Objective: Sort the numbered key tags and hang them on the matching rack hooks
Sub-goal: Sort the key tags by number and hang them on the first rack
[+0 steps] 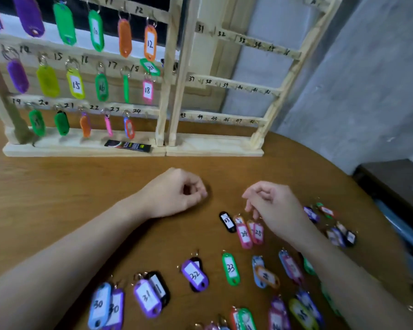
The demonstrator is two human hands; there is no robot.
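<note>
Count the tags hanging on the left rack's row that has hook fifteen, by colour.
Purple tag: 1
Yellow tags: 2
Green tags: 2
Pink tag: 1
Total: 6

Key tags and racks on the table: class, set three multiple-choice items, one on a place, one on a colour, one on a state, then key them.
1. Where is the tag marked 33?
A. on the table
B. on a hook
C. in a hand

2. What colour is the hanging tag marked 12?
A. purple
B. orange
C. black

3. The right-hand rack is:
A. full
B. lying flat
C. bare of tags

Answers: 1 A, it lies flat on the table. 2 B, orange frame. 3 C, no tags hang there.
</note>
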